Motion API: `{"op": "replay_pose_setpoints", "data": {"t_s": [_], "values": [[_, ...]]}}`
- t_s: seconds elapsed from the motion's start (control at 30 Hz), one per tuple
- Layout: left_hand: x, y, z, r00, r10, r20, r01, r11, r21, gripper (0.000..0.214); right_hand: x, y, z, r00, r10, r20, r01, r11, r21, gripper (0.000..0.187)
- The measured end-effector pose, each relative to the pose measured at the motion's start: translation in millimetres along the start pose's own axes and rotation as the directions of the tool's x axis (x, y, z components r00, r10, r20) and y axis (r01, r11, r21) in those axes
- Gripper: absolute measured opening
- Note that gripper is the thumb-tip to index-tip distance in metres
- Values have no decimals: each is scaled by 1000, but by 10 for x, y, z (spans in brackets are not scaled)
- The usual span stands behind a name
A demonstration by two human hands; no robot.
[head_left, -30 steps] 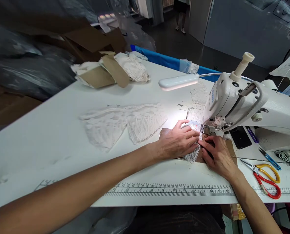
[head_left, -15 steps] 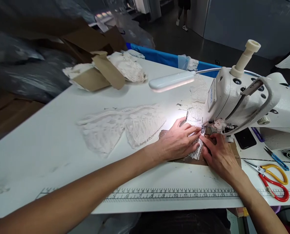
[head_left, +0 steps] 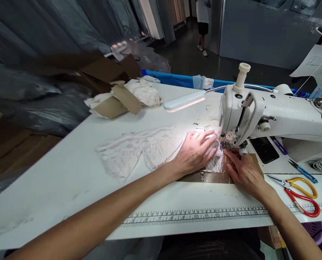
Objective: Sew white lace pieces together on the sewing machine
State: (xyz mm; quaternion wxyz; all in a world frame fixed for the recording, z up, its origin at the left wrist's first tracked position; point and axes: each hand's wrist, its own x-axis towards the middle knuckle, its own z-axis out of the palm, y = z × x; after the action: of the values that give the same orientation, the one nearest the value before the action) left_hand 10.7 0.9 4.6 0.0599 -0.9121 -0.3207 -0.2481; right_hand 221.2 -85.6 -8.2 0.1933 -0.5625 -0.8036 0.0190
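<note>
A long white table (head_left: pixel 69 173) fills the workshop, with a sewing machine (head_left: pixel 272 115) at its right end and a lamp (head_left: pixel 184 101) lighting the needle. The lace piece (head_left: pixel 216 164) lies on brown paper (head_left: pixel 201 177) at the presser foot. The left hand (head_left: pixel 195 153) lies flat and spread on it. The right hand (head_left: pixel 244 171) pins its edge with straight fingers, gripping nothing. This probably keeps the thin lace taut. Half a second ago both hands pressed the same way; only the viewpoint has swung.

red-yellow scissors (head_left: pixel 301 195), white lamp (head_left: pixel 184 101), cardboard scraps (head_left: pixel 114 104), black phone (head_left: pixel 263 150), printed ruler (head_left: pixel 204 216)
</note>
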Motion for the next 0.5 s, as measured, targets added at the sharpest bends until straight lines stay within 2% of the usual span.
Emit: {"op": "replay_pose_setpoints", "data": {"t_s": [0.07,0.2,0.27,0.37,0.5], "values": [[84,-124,9,999,16,35,-16,1000,17,28,-42,52,-64,999,-35,-19,36,998,55,41],[240,-426,56,969,98,226,-100,995,-5,29,-152,81,-241,998,-67,9,65,988,140,38],[262,-512,41,964,107,244,-109,994,-6,29,-223,37,-373,998,-67,10,64,976,207,36],[197,-485,-64,977,133,167,-135,991,-4,28,-349,-93,-643,998,-64,-26,69,941,332,36],[18,-259,-227,950,271,157,-246,956,-162,28,-619,-273,-1032,967,-51,-251,142,920,364,46]]}}
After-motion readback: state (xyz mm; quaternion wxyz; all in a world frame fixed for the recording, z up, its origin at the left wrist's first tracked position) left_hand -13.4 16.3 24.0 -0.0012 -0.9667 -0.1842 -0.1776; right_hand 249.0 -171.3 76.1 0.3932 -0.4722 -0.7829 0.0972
